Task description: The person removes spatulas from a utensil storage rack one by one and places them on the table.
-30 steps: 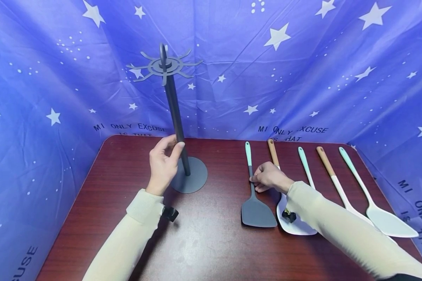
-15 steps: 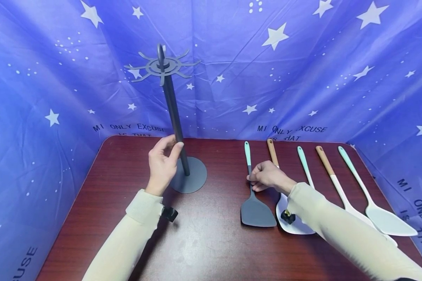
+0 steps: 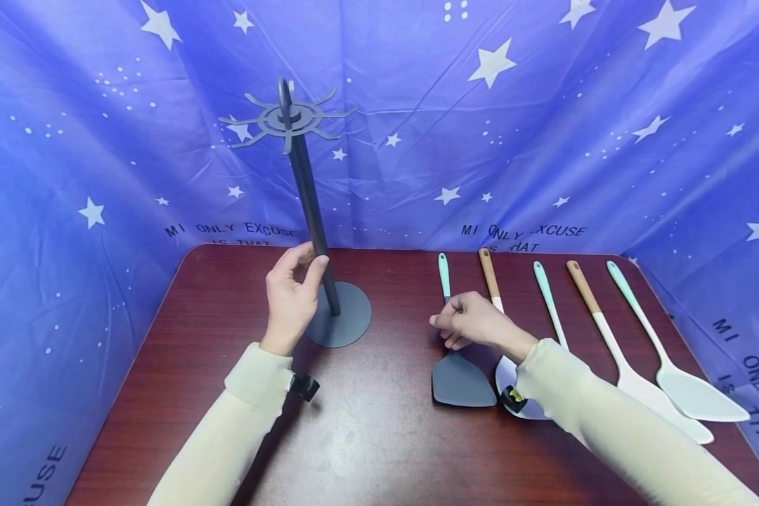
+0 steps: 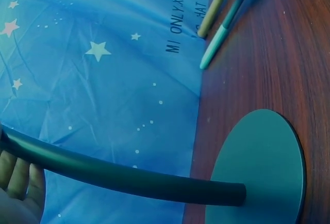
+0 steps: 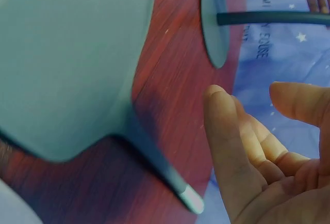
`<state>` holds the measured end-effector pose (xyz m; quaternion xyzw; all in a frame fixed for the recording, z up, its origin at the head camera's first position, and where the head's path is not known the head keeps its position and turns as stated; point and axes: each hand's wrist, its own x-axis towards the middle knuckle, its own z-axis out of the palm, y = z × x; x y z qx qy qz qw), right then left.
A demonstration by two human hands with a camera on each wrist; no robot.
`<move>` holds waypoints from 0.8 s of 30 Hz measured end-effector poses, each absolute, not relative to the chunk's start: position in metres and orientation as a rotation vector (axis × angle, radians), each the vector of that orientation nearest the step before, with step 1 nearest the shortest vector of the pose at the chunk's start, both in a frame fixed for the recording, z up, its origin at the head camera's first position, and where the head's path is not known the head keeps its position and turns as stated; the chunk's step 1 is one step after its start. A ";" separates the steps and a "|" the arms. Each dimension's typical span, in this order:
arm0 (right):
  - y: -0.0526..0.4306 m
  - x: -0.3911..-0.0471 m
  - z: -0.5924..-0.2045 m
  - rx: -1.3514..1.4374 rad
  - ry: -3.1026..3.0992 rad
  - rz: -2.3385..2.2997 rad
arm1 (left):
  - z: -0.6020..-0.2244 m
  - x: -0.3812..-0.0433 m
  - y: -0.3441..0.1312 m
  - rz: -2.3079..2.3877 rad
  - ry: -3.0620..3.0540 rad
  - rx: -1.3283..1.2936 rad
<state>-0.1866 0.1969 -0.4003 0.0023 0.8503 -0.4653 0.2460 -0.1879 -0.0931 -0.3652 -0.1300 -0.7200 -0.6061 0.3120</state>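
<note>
My left hand (image 3: 291, 302) grips the dark grey pole of an upright utensil stand (image 3: 306, 190), fingers and thumb around it. The stand has a round base (image 4: 268, 157) on the table and a ring of hooks on top. My right hand (image 3: 474, 323) is over the shaft of a grey turner (image 3: 463, 383) with a mint handle end, which lies flat. In the right wrist view the thumb and index finger (image 5: 224, 126) are apart with nothing between them, and the turner lies beside the hand.
Right of the turner lie a wooden-handled white utensil (image 3: 490, 274), partly under my right arm, a mint-handled one (image 3: 547, 292), a wooden-handled one (image 3: 607, 344) and a mint-handled white spatula (image 3: 696, 393). A starry blue cloth (image 3: 392, 190) hangs behind the dark red table (image 3: 379, 436).
My right hand has come off the turner's shaft, its fingers spreading and shifting slightly left. The turner has stayed on the table. My left hand keeps its hold on the stand.
</note>
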 end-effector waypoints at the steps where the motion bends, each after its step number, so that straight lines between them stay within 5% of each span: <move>1: 0.195 -0.185 -0.398 -0.015 2.333 -1.256 | -0.364 -0.187 -0.093 -1.596 -1.906 -0.340; 14: 0.183 -0.173 -0.376 -0.200 2.564 -1.103 | -0.388 -0.195 -0.100 -1.467 -1.977 -0.385; 24: 0.176 -0.166 -0.360 -0.362 2.909 -0.799 | -0.389 -0.174 -0.107 -1.058 -2.514 -0.109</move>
